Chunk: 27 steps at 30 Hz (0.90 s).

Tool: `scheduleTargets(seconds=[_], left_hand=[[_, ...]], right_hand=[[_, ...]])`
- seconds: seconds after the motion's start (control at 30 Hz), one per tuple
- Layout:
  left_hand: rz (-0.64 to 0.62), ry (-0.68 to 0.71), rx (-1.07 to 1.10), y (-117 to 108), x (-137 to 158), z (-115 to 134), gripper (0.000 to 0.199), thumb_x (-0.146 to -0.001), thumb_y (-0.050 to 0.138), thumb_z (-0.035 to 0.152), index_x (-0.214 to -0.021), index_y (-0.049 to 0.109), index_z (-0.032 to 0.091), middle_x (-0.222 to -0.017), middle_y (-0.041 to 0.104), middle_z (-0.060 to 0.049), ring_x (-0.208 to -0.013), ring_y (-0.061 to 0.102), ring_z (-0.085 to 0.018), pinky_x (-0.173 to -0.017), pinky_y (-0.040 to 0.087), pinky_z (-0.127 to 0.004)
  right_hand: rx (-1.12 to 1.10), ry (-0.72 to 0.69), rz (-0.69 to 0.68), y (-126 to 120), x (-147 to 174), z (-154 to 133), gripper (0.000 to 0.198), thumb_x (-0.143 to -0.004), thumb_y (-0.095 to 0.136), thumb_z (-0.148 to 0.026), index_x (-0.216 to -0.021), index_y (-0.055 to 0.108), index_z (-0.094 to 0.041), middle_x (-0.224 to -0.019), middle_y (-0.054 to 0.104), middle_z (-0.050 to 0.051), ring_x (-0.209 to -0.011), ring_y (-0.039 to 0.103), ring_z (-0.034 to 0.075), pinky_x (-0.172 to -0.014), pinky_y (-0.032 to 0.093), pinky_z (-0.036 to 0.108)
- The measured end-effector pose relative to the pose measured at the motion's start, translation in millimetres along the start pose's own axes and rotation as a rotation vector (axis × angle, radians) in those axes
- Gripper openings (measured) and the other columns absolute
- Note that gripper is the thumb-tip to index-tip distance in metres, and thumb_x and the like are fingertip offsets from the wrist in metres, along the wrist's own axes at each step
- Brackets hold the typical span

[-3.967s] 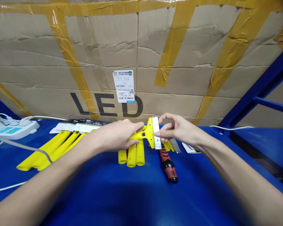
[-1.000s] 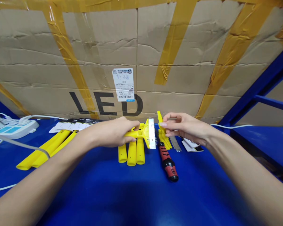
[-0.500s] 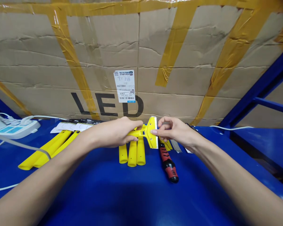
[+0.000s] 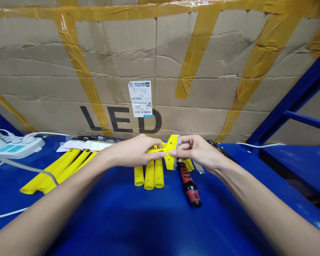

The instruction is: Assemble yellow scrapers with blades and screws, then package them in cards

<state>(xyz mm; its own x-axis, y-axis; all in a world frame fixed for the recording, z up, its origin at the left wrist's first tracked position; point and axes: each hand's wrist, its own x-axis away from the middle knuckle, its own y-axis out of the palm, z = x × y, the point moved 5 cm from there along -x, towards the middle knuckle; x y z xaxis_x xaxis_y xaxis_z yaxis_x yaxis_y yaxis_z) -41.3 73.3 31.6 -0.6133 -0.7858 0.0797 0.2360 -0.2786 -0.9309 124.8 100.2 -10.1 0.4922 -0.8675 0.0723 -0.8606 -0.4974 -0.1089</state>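
A yellow scraper (image 4: 170,152) with a metal blade along its right edge is held up between both hands. My left hand (image 4: 132,151) is closed around its narrow handle end, thumb lying along it. My right hand (image 4: 197,151) pinches the scraper's head at the blade side, thumb on the near face and fingers behind. Below the scraper, yellow tube handles (image 4: 149,176) lie side by side on the blue table (image 4: 154,220). A red and black screwdriver handle (image 4: 190,186) lies just below my right hand, its upper end partly hidden.
More yellow tube handles (image 4: 58,170) and black-and-white cards (image 4: 88,142) lie at left, near a white power strip (image 4: 24,145) with cables. Small yellow pieces (image 4: 188,165) and a clear packet (image 4: 199,166) sit behind the screwdriver. A large taped cardboard box (image 4: 117,64) stands behind, beside a blue frame (image 4: 290,96).
The scraper has been turned over slightly, so its head shows a different face. My left thumb now stretches along it, and my right fingers grip the head more closely.
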Motion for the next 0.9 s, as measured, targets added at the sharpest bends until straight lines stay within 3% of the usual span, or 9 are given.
scheduleTargets(seconds=[0.13, 0.27, 0.4, 0.57, 0.9], left_hand=[[0.021, 0.046, 0.019, 3.7, -2.7, -2.1, 0.037, -0.1, 0.044, 0.048, -0.082, 0.059, 0.019, -0.073, 0.063, 0.001, -0.063, 0.051, -0.013, -0.057, 0.034, -0.027], [0.015, 0.051, 0.018, 5.4, -3.5, -3.4, 0.041, -0.1, 0.043, 0.05, -0.085, 0.063, 0.018, -0.075, 0.064, 0.001, -0.063, 0.052, -0.013, -0.057, 0.033, -0.027], [-0.007, 0.076, 0.026, 5.4, -3.6, -2.1, 0.043, -0.101, 0.042, 0.051, -0.093, 0.067, 0.017, -0.079, 0.067, 0.0, -0.065, 0.053, -0.014, -0.058, 0.033, -0.027], [0.017, 0.086, 0.011, -2.9, -0.2, -1.5, 0.042, -0.099, 0.044, 0.05, -0.091, 0.068, 0.017, -0.077, 0.066, -0.001, -0.064, 0.053, -0.014, -0.059, 0.034, -0.027], [0.008, 0.067, -0.018, -4.5, 1.5, -1.7, 0.039, -0.1, 0.045, 0.047, -0.094, 0.069, 0.017, -0.077, 0.066, 0.0, -0.065, 0.055, -0.014, -0.059, 0.034, -0.028]], right_hand=[[0.011, -0.012, -0.004, -0.7, 0.7, -0.5, 0.033, -0.059, 0.093, -0.029, -0.072, 0.067, -0.015, -0.062, 0.068, -0.001, -0.059, 0.058, 0.011, -0.064, 0.046, 0.026], [0.046, -0.05, -0.026, -2.1, 0.2, 1.1, 0.035, -0.061, 0.092, -0.031, -0.067, 0.062, -0.016, -0.065, 0.07, 0.0, -0.061, 0.059, 0.011, -0.065, 0.047, 0.027], [0.07, -0.098, -0.053, -4.5, -0.2, 0.8, 0.032, -0.063, 0.092, -0.033, -0.073, 0.067, -0.016, -0.07, 0.072, 0.001, -0.064, 0.063, 0.012, -0.066, 0.05, 0.027], [0.049, -0.127, -0.136, -9.6, 1.9, -4.1, 0.026, -0.077, 0.084, -0.037, -0.091, 0.078, -0.015, -0.079, 0.078, 0.005, -0.074, 0.072, 0.015, -0.075, 0.057, 0.027], [0.034, -0.204, -0.107, -12.9, 0.4, -5.9, 0.019, -0.078, 0.084, -0.033, -0.083, 0.079, -0.016, -0.077, 0.079, 0.006, -0.069, 0.072, 0.013, -0.07, 0.059, 0.023]])
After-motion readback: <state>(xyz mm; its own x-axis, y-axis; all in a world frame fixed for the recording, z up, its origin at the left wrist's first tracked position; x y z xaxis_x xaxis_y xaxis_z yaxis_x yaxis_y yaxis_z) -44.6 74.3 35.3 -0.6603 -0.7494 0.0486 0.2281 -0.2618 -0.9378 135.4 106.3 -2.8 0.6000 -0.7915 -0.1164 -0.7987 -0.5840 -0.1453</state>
